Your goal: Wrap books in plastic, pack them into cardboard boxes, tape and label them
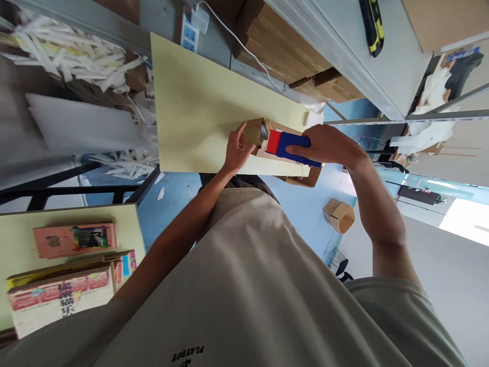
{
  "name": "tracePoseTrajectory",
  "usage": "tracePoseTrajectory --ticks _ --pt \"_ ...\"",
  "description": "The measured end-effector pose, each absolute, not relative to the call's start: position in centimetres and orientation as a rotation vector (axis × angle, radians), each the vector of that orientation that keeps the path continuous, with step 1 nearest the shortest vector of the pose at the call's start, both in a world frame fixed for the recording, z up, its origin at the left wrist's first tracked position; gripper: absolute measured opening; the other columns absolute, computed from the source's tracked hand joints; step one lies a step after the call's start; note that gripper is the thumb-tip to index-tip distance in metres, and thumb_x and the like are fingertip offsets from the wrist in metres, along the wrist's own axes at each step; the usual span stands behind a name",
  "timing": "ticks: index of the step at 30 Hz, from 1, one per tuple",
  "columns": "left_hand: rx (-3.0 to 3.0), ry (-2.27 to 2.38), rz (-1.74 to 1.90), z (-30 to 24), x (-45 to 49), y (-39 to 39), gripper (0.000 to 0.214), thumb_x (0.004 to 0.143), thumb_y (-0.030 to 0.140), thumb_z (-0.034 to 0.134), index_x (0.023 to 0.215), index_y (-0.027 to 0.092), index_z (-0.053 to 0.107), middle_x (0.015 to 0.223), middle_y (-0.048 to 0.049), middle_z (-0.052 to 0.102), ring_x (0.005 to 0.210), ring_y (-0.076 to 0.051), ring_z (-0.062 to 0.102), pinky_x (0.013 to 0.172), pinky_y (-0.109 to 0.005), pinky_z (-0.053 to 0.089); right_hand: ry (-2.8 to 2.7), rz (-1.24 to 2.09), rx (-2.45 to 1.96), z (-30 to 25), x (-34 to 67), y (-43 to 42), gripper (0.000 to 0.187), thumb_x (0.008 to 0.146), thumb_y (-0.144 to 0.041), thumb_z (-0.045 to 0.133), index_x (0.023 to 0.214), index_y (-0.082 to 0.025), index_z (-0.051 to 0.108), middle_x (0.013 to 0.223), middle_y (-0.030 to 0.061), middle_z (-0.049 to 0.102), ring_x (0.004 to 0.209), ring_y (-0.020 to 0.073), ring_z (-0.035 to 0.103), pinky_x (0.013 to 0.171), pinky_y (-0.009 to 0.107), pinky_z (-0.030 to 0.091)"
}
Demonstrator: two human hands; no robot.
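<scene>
On the left of the pair, the left hand (236, 152) comes up to the work with its fingers loosely spread and part-curled, clenching nothing. Thumb and forefinger sit right at the left end of a brown, oblong cardboard box (252, 132); whether both fingertips touch, I can't tell. And here's the key line: the box lies on the pale-yellow, flat surface (183, 102), towards its right part, long axis running roughly left to right and away from the left hand. Along its near side comes a blue-and-red, flat-sided tape dispenser (282, 144), seemingly plastic, red end pointing left at that box end. The right hand (321, 141) has it firmly wrapped from the right. So the left hand is nearer the box's left end, the right hand nearer its right.

Now the lettering, from the left: a white-and-red printed book (61, 300) carries a column of large black Chinese characters, 猫 and 乐 among them. Then the grey-beige fabric shirt (248, 255), with "PLAYBOY" upside down in black. On the dispenser, no writing I can read.
</scene>
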State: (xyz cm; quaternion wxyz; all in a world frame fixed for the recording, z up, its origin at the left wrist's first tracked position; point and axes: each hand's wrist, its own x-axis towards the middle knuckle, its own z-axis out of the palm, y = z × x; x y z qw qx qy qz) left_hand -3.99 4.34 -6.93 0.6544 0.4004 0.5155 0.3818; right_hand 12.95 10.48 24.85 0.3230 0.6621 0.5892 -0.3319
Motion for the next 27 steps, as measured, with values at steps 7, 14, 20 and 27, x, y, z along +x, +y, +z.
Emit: tracePoseTrajectory --ticks 7,14,20,27 --pt "1.302 0.902 0.746 -4.1 -3.0 8.4 0.033 0.087 0.026 0.101 0.115 0.022 0.084 0.113 -0.0106 0.064 0.127 -0.039 0.068 0.118 -0.052 0.056 1.629 -0.831 1.721 24.2 12.5 10.2 0.075 0.099 -0.091 0.072 0.113 -0.018 0.081 0.082 0.0147 0.069 0.100 0.0412 0.074 0.089 0.049 0.053" --pt "1.434 0.956 0.649 -5.9 -2.8 8.4 0.028 0.083 0.016 0.099 0.102 0.024 0.080 0.110 -0.0104 0.068 0.122 -0.037 0.068 0.112 -0.048 0.056 1.645 -0.836 1.762 24.0 14.3 9.8 0.075 0.098 -0.093 0.072 0.113 -0.019 0.082 0.078 0.0143 0.070 0.095 0.0395 0.075 0.087 0.049 0.053" --pt "1.458 0.964 0.579 -5.8 -3.0 8.0 0.038 0.082 0.016 0.101 0.114 0.024 0.081 0.117 -0.0095 0.071 0.101 -0.029 0.071 0.103 -0.044 0.058 1.548 -0.821 1.801 21.9 19.2 9.2 0.075 0.094 -0.094 0.075 0.103 -0.020 0.084 0.072 0.0127 0.070 0.087 0.0348 0.075 0.080 0.046 0.053" --pt "1.428 0.966 0.610 -5.7 -3.8 7.9 0.052 0.077 0.020 0.108 0.121 0.025 0.081 0.112 -0.0051 0.072 0.093 -0.024 0.071 0.099 -0.040 0.061 1.361 -0.867 1.806 16.8 22.7 8.8 0.066 0.094 -0.084 0.082 0.094 -0.018 0.084 0.086 0.0166 0.078 0.087 0.0331 0.076 0.081 0.046 0.053"
